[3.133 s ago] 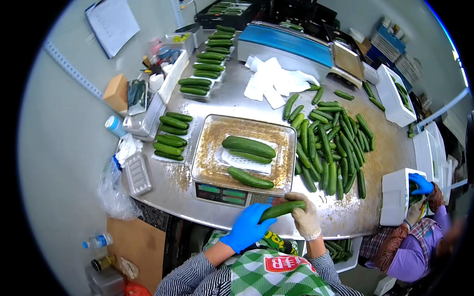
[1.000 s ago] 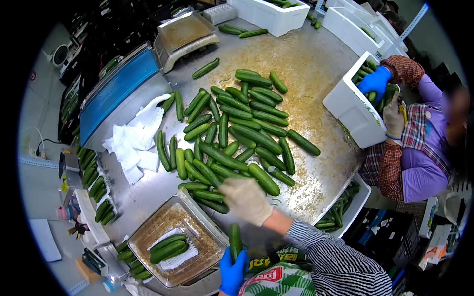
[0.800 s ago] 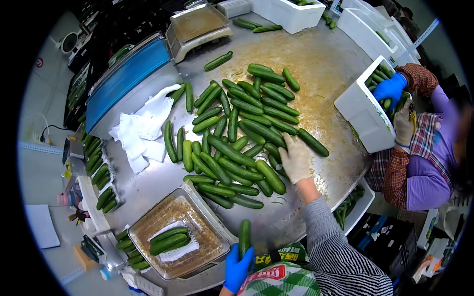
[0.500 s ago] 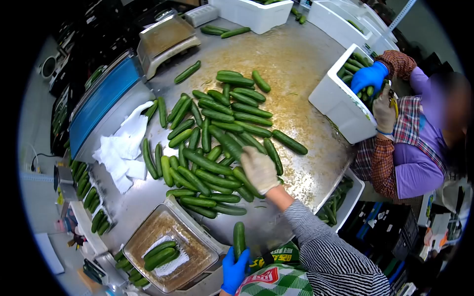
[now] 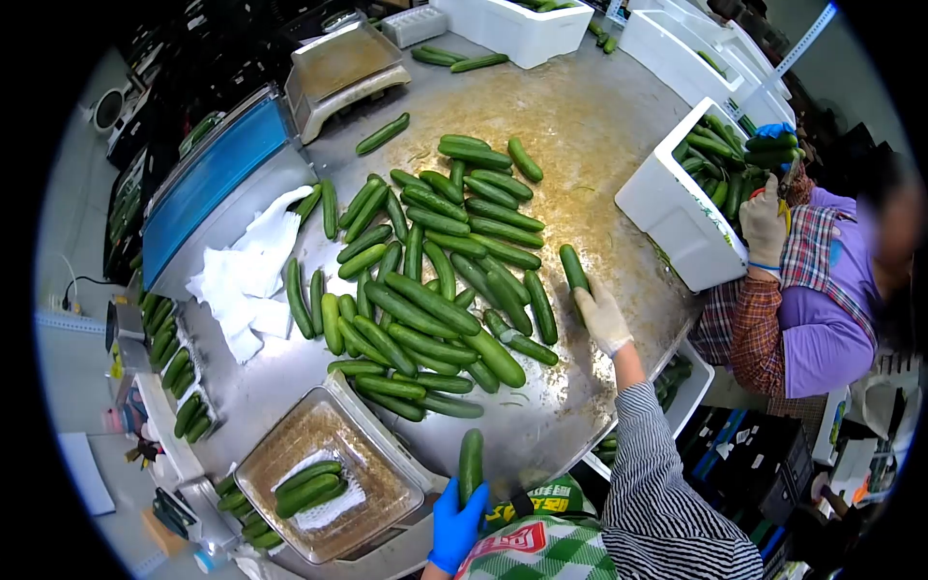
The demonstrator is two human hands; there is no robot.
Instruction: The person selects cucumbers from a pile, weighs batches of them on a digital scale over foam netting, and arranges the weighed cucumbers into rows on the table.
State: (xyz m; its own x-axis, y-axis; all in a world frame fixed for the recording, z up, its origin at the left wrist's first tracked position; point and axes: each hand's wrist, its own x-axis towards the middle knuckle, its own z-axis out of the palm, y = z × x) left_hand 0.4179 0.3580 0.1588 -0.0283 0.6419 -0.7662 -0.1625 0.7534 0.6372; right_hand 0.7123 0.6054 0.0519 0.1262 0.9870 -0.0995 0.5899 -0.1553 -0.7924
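My left hand (image 5: 456,527), in a blue glove, is closed on the lower end of an upright cucumber (image 5: 471,464) near the table's front edge. At the right side of the cucumber pile (image 5: 425,300), my right hand (image 5: 603,317), in a pale glove, grips the lower end of another cucumber (image 5: 573,268). A scale with a metal tray (image 5: 266,464) stands left of my left hand. Cucumbers (image 5: 309,490) lie on a white net-like liner (image 5: 350,498) in that tray.
At the right, a co-worker (image 5: 831,290) handles cucumbers at a white foam box (image 5: 677,217). A white cloth (image 5: 246,275) lies beside the blue-topped machine (image 5: 217,179). A second scale (image 5: 348,72) stands at the back. Packed cucumbers (image 5: 174,367) line the left edge.
My right hand has moved from the middle of the pile to its right side and taken hold of a cucumber. The co-worker's blue-gloved hand has lifted cucumbers up from the box.
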